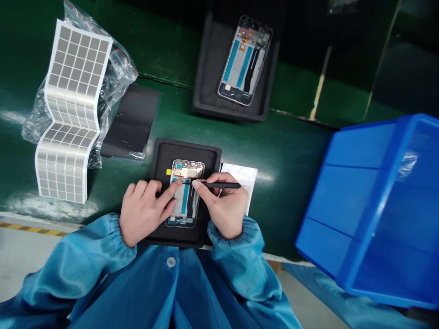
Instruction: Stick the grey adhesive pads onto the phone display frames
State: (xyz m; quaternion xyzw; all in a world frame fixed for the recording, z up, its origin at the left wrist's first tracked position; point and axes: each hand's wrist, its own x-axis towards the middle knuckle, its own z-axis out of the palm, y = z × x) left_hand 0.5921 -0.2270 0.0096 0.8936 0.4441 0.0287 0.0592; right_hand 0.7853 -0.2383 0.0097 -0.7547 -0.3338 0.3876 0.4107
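An opened smartphone (184, 203) lies in a black foam tray (209, 153) in front of me, its circuit board and blue battery strips exposed. My left hand (144, 208) rests over the phone's left side, index fingertip touching it just below the board, thumb lower down. Nothing is held in that hand. In my right hand (226, 205) a pair of black tweezers (224, 185) is pinched, the tip at the phone near my left index finger. Whether the tip grips anything is too small to tell. A yellow tab (168, 172) sticks out at the phone's upper left.
Another opened phone (244, 61) lies in a second black tray (202, 87) farther back. Grey square stickers fill a curled sheet (73, 96) at left, beside clear bags (118, 68) and black sheets (132, 121). White paper (252, 180) lies right; a blue bin (350, 192) stands far right.
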